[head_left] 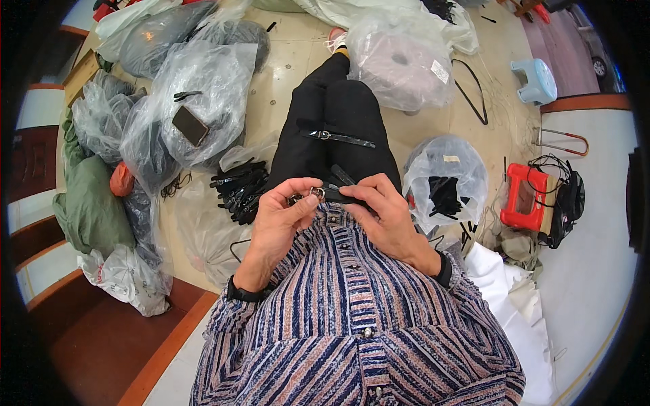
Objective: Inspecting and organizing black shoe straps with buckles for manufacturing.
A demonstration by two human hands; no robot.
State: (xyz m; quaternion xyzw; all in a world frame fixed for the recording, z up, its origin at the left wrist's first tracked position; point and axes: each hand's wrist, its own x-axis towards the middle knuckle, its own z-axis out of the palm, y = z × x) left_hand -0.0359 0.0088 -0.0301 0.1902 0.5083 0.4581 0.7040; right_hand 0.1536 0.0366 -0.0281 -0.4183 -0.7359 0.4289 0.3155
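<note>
Above my lap, my left hand (287,208) pinches the buckle end of a short black strap (334,195) with a silver buckle. The other end of that strap is between the thumb and fingers of my right hand (387,215). Another black buckled strap (342,139) lies across my thighs. Just left of my legs is a pile of black straps (242,193). To the right, more black pieces (445,197) sit in a round container lined with clear plastic (467,162).
A phone (190,127) rests on filled plastic bags (223,81) at the left. Beyond my right knee stands a large plastic-wrapped bundle (399,61). On the right are a blue stool (534,80), a red plastic frame (523,196) and a black bag with cords (565,206).
</note>
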